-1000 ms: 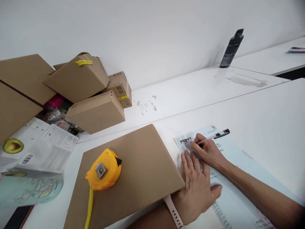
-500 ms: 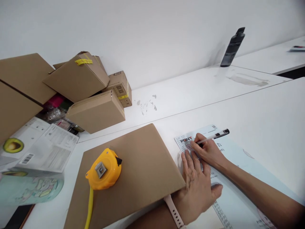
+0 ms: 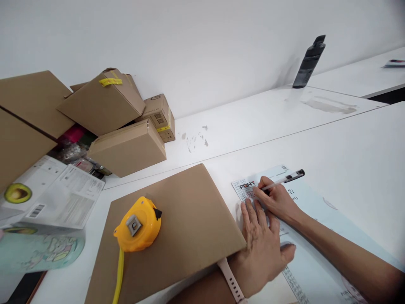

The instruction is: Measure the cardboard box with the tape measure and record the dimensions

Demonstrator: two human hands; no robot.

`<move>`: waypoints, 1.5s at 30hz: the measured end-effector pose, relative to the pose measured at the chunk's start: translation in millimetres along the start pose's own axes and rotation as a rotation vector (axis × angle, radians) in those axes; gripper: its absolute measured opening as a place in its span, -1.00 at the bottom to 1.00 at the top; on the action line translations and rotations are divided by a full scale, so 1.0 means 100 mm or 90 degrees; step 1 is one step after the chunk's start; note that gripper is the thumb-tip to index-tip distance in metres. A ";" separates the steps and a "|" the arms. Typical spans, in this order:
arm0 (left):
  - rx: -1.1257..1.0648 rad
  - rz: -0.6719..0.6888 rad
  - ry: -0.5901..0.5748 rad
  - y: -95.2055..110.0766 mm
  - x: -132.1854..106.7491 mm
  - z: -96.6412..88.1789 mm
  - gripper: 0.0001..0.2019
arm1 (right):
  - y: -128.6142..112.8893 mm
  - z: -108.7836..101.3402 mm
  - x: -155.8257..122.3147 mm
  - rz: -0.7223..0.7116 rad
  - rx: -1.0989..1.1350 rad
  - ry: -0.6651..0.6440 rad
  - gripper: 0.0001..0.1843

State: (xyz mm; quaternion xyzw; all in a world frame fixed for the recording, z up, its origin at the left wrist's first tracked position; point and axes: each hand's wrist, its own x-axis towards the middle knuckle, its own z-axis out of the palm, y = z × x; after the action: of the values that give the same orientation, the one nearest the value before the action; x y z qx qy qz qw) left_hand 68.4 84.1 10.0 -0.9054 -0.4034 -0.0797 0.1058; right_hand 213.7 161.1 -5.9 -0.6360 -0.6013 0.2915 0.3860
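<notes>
My right hand (image 3: 276, 201) grips a white pen with a black cap (image 3: 284, 180), its tip on the top left of a pale blue printed form (image 3: 316, 236) that lies on the white table (image 3: 348, 143). My left hand (image 3: 262, 249) lies flat on the form with fingers stretched out, a white watch strap on its wrist. Left of the form sits a flat brown cardboard box (image 3: 171, 236) with a yellow tape measure (image 3: 138, 225) on top, its yellow tape hanging toward the front edge.
Several brown cardboard boxes (image 3: 126, 145) are piled at the back left against the white wall. White printed packages with an avocado picture (image 3: 41, 198) lie at the left. A dark bottle-shaped object (image 3: 308, 63) leans on the wall at the back right.
</notes>
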 end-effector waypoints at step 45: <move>-0.027 -0.005 -0.008 0.00 -0.01 -0.01 -0.27 | -0.01 -0.03 0.00 -0.011 -0.012 0.020 -0.72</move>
State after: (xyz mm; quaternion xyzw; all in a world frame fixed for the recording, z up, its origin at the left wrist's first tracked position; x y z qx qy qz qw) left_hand 67.8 83.3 10.4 -0.9062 -0.4061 -0.0827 0.0839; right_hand 216.1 160.2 -3.7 -0.6388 -0.6032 0.2723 0.3923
